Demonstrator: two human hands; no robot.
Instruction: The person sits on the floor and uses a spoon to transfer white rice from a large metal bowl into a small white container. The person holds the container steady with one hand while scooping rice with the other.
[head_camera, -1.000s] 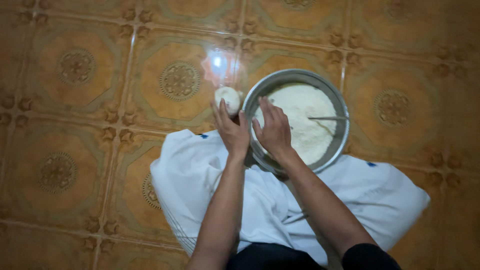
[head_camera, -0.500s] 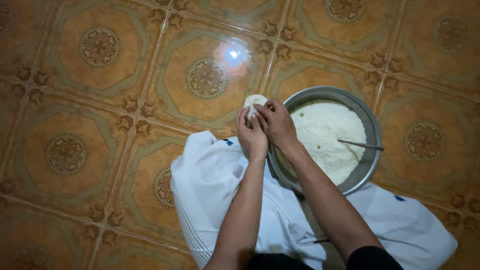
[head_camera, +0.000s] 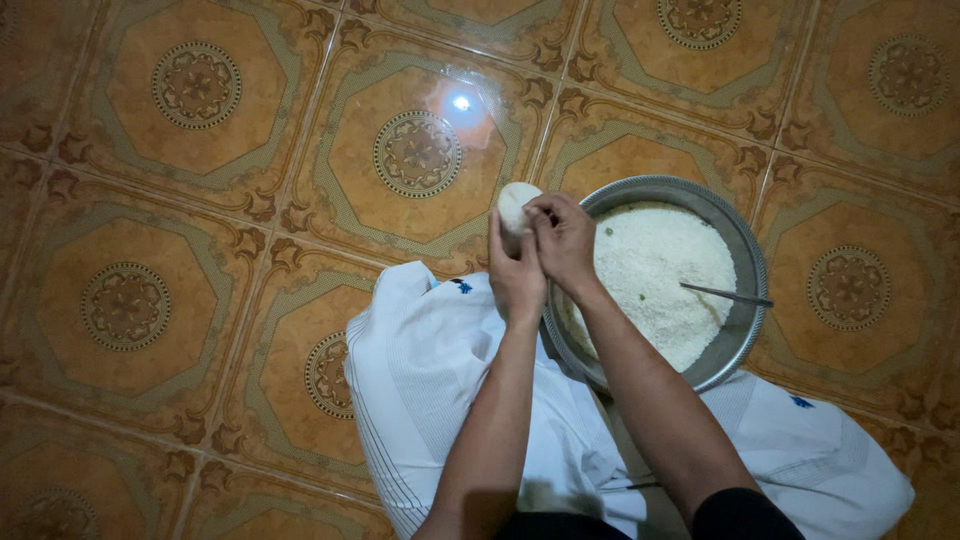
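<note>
Both the left hand (head_camera: 516, 272) and right hand (head_camera: 564, 240) clasp a pale dough ball (head_camera: 515, 205) beside a metal bowl (head_camera: 745, 330) of white grated filling (head_camera: 660, 285), above a white cloth (head_camera: 420, 370).

1 head cam, looking straight down, close over tiled floor (head_camera: 200, 200).

Patterned tile floor (head_camera: 200, 200) carries it all. White cloth (head_camera: 420, 370) spreads below the fingers (head_camera: 515, 240). Metal bowl (head_camera: 745, 250) sits just right of them.

The bowl (head_camera: 745, 250) sits on the cloth's (head_camera: 430, 370) far right part; a spoon (head_camera: 725, 294) lies in it.
</note>
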